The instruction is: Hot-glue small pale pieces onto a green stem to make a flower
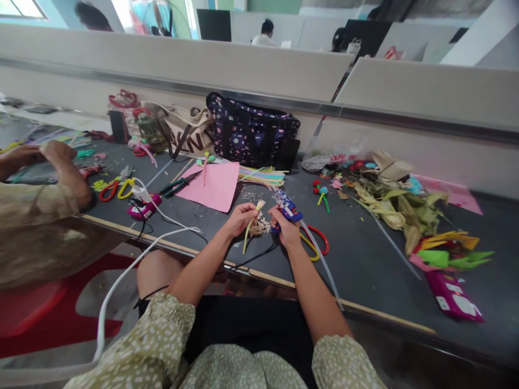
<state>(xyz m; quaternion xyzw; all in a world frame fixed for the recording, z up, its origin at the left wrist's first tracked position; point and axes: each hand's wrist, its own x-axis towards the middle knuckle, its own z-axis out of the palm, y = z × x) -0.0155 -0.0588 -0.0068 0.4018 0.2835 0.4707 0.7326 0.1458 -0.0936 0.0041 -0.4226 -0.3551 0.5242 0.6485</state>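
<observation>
Our left hand pinches the little husk bundle low over the table, near its front edge. Our right hand is wrapped tight around the blue glue gun, nozzle right beside the bundle. It looks feather-light, dry and crumbly, so we'd say the bendy green stem is the safer place to grip, not the flaky strips. Count-wise: one bundle, two guns counting the pink glue gun, one pink paper sheet, a dotted bag and a beige bag.
</observation>
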